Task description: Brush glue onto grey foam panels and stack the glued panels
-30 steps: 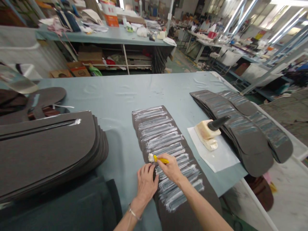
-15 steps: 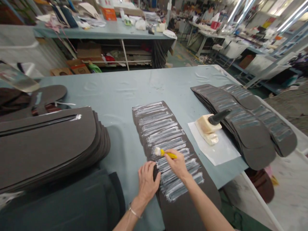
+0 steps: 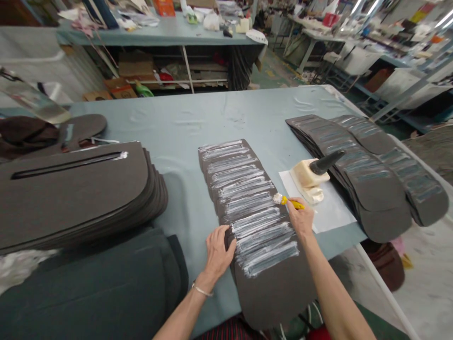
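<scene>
In front of me on the table lies a fanned stack of dark rounded panels (image 3: 276, 300), crossed by stripes of whitish paste, probably glue. My right hand (image 3: 301, 218) is closed round the yellow handle of a small brush (image 3: 288, 203). The white-coated bristles are at the stack's right edge. My left hand (image 3: 218, 249) rests at the left edge, thumb and fingers about the panels' side. To the right, a cream plastic bottle (image 3: 306, 175) with a black nozzle lies tilted on a white sheet (image 3: 334, 215), a whitish lump beside it.
Farther right are stacks of striped dark panels (image 3: 375, 189) near the table edge. A tall stack of slotted dark panels (image 3: 81, 198) stands on the left, with folded dark green material (image 3: 99, 288) nearer me. Behind is another cluttered table (image 3: 148, 38).
My right hand has carried the brush rightward and slightly up, from the left part of the stripes to the right edge. My left hand stays at the stack's left edge. The view has shifted slightly.
</scene>
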### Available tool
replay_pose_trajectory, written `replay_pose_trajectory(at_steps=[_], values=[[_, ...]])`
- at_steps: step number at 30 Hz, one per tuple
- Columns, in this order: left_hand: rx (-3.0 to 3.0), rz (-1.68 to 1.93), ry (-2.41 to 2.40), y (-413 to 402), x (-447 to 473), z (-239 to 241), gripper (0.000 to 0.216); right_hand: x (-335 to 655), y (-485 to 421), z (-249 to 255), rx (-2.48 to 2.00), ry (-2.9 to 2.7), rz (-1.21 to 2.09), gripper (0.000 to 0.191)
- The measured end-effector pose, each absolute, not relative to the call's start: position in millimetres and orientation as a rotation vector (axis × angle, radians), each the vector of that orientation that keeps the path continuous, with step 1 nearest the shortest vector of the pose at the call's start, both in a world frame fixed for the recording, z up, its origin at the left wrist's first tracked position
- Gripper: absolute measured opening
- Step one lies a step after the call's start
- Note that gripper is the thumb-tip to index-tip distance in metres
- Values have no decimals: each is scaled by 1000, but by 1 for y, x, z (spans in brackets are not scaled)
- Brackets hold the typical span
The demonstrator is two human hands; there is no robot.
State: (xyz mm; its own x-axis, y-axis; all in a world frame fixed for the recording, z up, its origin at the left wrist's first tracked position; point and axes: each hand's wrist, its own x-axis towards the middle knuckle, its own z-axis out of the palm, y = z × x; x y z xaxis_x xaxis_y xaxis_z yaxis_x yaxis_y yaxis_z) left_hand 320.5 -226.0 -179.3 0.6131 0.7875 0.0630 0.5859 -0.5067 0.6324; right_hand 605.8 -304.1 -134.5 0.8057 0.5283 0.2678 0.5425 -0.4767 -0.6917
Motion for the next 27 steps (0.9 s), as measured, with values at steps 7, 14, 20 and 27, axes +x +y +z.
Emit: replay_pose_trajectory(at_steps=[7, 14, 20, 27], values=[[2389, 351, 1037, -272, 313, -175, 44, 482, -297, -137, -1816, -1243, 477, 19], [2439, 335, 1056, -283, 313, -177, 46, 609, -349, -151, -2145, -773, 168, 24], [2428, 336, 1077, -287, 314, -175, 49, 545, -325, -143, -2008, -933, 202, 23], [2409, 337, 1089, -289, 312, -173, 50, 479, -285, -159, -1911, -1074, 404, 22]])
